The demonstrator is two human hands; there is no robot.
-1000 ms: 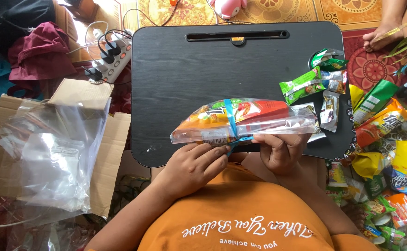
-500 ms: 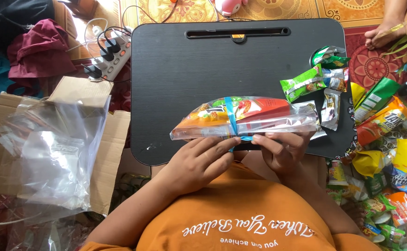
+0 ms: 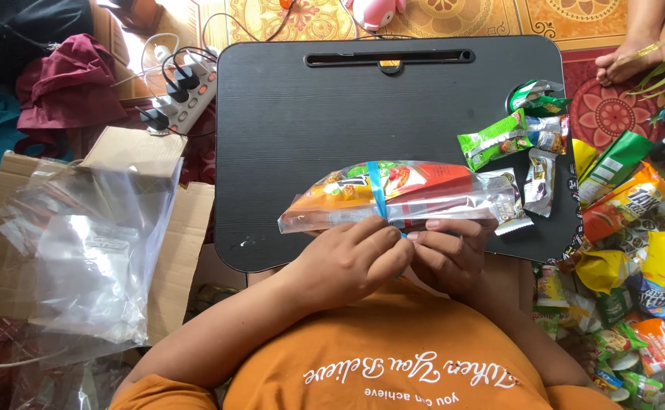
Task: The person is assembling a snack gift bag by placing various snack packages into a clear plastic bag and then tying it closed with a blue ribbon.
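Bundling step in hand: both hands closed on a clear snack bundle at the tabletop's near edge.

The left hand and right hand meet fingertip to fingertip under the clear snack bundle, pinching its blue band. The bundle lies across the black tabletop. Loose sachets lie to the right; clear bags rest on cardboard to the left. Judgement: the band is being fastened; next calls for a firm pinch without tearing the wrap.
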